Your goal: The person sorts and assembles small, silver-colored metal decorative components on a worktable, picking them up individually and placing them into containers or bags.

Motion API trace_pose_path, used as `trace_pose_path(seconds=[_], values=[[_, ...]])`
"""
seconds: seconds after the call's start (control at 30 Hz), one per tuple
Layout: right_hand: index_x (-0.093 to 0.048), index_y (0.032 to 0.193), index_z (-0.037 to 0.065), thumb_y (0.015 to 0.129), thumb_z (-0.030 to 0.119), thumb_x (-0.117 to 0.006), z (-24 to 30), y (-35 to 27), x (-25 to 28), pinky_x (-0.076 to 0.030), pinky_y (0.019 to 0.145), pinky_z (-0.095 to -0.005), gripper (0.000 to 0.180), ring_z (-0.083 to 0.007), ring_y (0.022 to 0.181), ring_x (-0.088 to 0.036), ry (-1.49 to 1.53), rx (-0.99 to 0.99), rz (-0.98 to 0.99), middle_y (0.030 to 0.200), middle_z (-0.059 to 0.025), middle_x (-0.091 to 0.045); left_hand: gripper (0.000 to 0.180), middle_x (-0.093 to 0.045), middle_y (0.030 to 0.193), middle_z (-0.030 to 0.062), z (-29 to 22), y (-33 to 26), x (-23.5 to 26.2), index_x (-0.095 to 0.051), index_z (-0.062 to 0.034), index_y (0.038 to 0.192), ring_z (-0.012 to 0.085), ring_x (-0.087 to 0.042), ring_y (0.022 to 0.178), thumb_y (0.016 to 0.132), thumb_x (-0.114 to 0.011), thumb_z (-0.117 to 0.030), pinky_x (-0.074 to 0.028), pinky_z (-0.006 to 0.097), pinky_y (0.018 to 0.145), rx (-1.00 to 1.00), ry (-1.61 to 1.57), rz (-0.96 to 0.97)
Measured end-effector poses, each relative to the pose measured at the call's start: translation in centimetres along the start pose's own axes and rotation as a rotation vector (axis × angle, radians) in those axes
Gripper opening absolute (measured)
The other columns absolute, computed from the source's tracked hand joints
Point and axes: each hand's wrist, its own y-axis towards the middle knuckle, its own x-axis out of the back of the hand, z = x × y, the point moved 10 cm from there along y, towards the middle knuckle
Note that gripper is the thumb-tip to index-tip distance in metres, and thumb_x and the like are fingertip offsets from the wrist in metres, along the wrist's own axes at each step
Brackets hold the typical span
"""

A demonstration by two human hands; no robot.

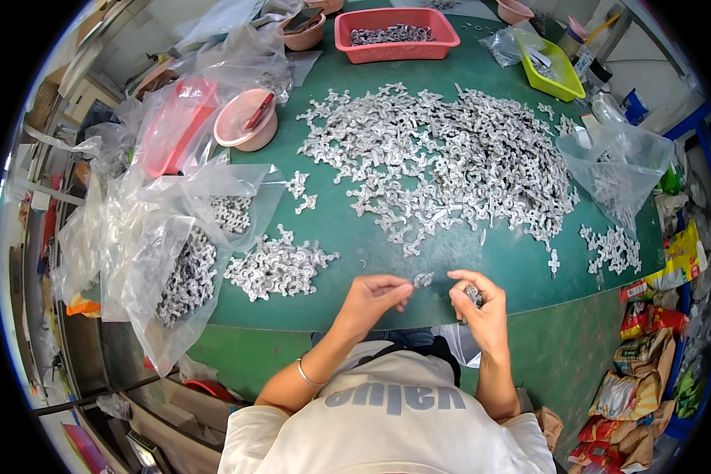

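Note:
Near the table's front edge, my left hand [374, 299] pinches a small silvery metal casting [423, 279] between thumb and fingertips. Just to its right, my right hand [488, 308] is curled around several similar castings [472, 294], partly hidden by the fingers, with its index finger reaching toward the left. A large heap of these lobed castings [442, 158] spreads over the green table [347, 261] beyond both hands. To the left of my left hand lies a smaller pile [280, 267] of them.
Clear plastic bags [193, 197] of castings crowd the left, beside a pink bowl [247, 120]. A red tray [397, 54] of metal pieces stands at the back. A yellow-green basket [551, 69], a plastic bag [616, 170] and a small pile [613, 250] are at the right.

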Motion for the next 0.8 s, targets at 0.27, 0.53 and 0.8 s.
trace_pose_path(seconds=[0.27, 0.53, 0.8], values=[[-0.062, 0.096, 0.000, 0.079, 0.001, -0.058, 3.5, -1.5, -1.9, -0.035, 0.049, -0.0177, 0.017, -0.0046, 0.055, -0.045, 0.061, 0.167, 0.073, 0.075, -0.0020, -0.055, 0.009, -0.059, 0.076, 0.0088, -4.9, -3.0, -4.0, -0.061, 0.0065, 0.083, 0.0111, -0.054, 0.063, 0.081, -0.058, -0.001, -0.045, 0.022, 0.057, 0.040, -0.052, 0.213], [-0.061, 0.088, -0.003, 0.080, 0.000, -0.056, 4.4, -2.2, -1.5, -0.036, 0.049, -0.0182, 0.011, -0.0050, 0.055, -0.047, 0.162, 0.137, 0.023, 0.076, -0.0047, -0.057, 0.014, -0.060, 0.072, 0.0050, -5.4, -3.8, -4.6, -0.062, 0.0047, 0.084, 0.0077, -0.054, 0.062, 0.084, -0.057, -0.008, -0.045, 0.020, 0.057, 0.127, -0.091, 0.240], [-0.061, 0.091, -0.003, 0.079, -0.001, -0.055, 5.9, -2.6, -1.8, -0.036, 0.049, -0.0186, 0.014, -0.0060, 0.055, -0.048, 0.135, 0.254, 0.083, 0.076, -0.0072, -0.057, 0.010, -0.059, 0.078, 0.0111, -7.2, -4.3, -4.9, -0.060, 0.0074, 0.083, 0.0117, -0.056, 0.064, 0.082, -0.056, -0.001, -0.046, 0.021, 0.057, -0.047, -0.025, 0.257]])
